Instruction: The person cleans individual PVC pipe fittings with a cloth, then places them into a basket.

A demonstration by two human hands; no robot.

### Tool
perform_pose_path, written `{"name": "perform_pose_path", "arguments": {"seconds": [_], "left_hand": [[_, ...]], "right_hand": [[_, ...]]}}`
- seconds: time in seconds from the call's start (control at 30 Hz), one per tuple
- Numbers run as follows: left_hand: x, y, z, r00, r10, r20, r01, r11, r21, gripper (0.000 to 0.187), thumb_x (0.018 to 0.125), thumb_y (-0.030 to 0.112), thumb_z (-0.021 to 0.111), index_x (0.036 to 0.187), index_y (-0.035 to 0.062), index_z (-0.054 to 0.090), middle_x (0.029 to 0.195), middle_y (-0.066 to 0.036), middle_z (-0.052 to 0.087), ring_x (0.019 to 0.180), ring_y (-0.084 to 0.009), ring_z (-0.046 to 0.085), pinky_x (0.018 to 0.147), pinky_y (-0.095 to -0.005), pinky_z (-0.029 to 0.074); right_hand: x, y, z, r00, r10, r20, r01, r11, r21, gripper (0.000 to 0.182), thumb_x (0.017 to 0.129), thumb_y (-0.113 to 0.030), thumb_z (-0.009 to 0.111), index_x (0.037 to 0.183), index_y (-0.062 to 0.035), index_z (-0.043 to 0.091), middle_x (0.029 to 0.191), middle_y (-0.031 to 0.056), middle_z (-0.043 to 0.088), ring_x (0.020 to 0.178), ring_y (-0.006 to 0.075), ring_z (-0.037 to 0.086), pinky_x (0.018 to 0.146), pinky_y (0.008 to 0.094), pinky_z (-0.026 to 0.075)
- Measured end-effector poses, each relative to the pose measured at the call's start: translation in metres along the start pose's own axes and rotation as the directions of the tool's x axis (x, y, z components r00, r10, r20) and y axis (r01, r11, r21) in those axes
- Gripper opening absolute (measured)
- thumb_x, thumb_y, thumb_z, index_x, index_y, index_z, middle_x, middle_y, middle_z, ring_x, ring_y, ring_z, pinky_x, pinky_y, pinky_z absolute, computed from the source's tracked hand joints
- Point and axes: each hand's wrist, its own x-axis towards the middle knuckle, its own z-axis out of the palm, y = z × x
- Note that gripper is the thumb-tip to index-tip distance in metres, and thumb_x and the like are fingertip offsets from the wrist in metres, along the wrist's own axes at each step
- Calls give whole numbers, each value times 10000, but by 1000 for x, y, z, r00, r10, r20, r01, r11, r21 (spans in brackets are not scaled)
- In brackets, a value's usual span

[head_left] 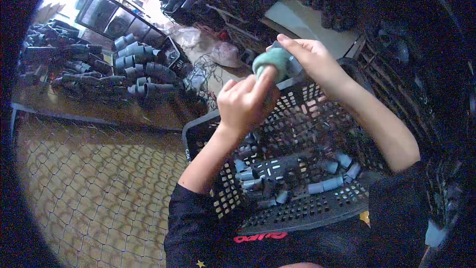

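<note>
My right hand (317,62) is closed around a grey plastic pipe fitting (293,67), which it holds up above the basket. A bunched green cloth (271,60) lies against the fitting's near end. My left hand (245,101) presses the cloth there with an outstretched finger, its other fingers curled in. Whether part of the cloth sits inside the fitting cannot be made out. Below both hands, a black perforated plastic basket (297,220) holds several grey fittings (326,185) scattered over its bottom.
Stacked grey pipe fittings (141,62) fill a surface at the back left. Chain-link mesh (99,183) spans the lower left. Clear plastic bags (223,53) lie beyond the basket, and dark racks line the right side.
</note>
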Motion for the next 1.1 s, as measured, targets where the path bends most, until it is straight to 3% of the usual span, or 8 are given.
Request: {"name": "perform_pose_path", "arguments": {"seconds": [0.1, 0.23, 0.4, 0.57, 0.77, 0.9, 1.0, 1.1], "left_hand": [[-5, 6, 5, 978, 210, -12, -207, 971, 122, 333, 743, 254, 680, 1072, 225, 636, 619, 49, 458, 497, -107, 527, 497, -286, 396], [4, -6, -2, 999, 14, -35, -12, 999, 43, 364, 719, 207, 697, 1077, 187, 636, 579, 40, 457, 478, -126, 520, 469, -308, 391], [-3, 3, 5, 986, 161, -38, -160, 987, 32, 325, 730, 216, 700, 1046, 185, 635, 598, 26, 502, 478, -136, 525, 467, -301, 401], [3, -10, 1, 999, 2, -41, -1, 999, 32, 354, 747, 225, 685, 1089, 169, 614, 599, 36, 499, 486, -135, 531, 472, -302, 406], [0, 2, -8, 978, 210, 4, -210, 977, 46, 336, 694, 149, 702, 1020, 104, 639, 687, -13, 622, 551, -152, 593, 504, -307, 419], [1, -9, -1, 997, 39, -63, -40, 999, -8, 384, 691, 239, 726, 1051, 149, 626, 632, 26, 537, 524, -143, 562, 492, -313, 409], [-5, -6, 4, 976, 220, -5, -220, 975, -41, 378, 684, 197, 722, 1050, 149, 639, 688, 2, 609, 545, -153, 580, 502, -305, 416], [-3, -13, 2, 930, 366, -32, -363, 929, 75, 300, 700, 219, 686, 982, 317, 657, 627, 46, 498, 515, -106, 531, 483, -283, 390]], "right_hand": [[2, 3, 0, 1000, 30, -1, -30, 999, 19, 413, 956, -424, 547, 813, -66, 695, 719, -41, 635, 624, 19, 534, 573, 200, 426], [-2, -6, 0, 992, 124, -36, -119, 987, 107, 436, 922, -487, 572, 828, -75, 682, 729, -9, 648, 614, 53, 590, 587, 234, 493], [-2, -9, -1, 994, 104, -33, -100, 991, 93, 468, 879, -534, 609, 835, -73, 681, 746, 2, 654, 637, 78, 620, 596, 243, 518], [-6, -12, -2, 981, 186, -55, -185, 982, 19, 408, 918, -461, 593, 830, -72, 678, 761, -1, 654, 650, 57, 591, 599, 221, 467], [-4, 2, 3, 989, 132, -64, -127, 989, 70, 436, 900, -506, 597, 821, -88, 694, 711, -28, 636, 614, 42, 564, 557, 205, 431], [-12, -15, 17, 991, 115, -66, -108, 988, 107, 460, 874, -542, 614, 825, -91, 686, 739, -17, 642, 637, 51, 589, 578, 198, 450], [-6, -13, 10, 987, 140, -81, -137, 989, 48, 454, 878, -535, 615, 795, -93, 674, 719, -16, 636, 630, 52, 586, 588, 200, 454], [-8, -16, 8, 977, 206, -51, -207, 978, -17, 482, 882, -532, 611, 764, -70, 677, 721, 0, 649, 617, 55, 577, 598, 197, 446]]}}
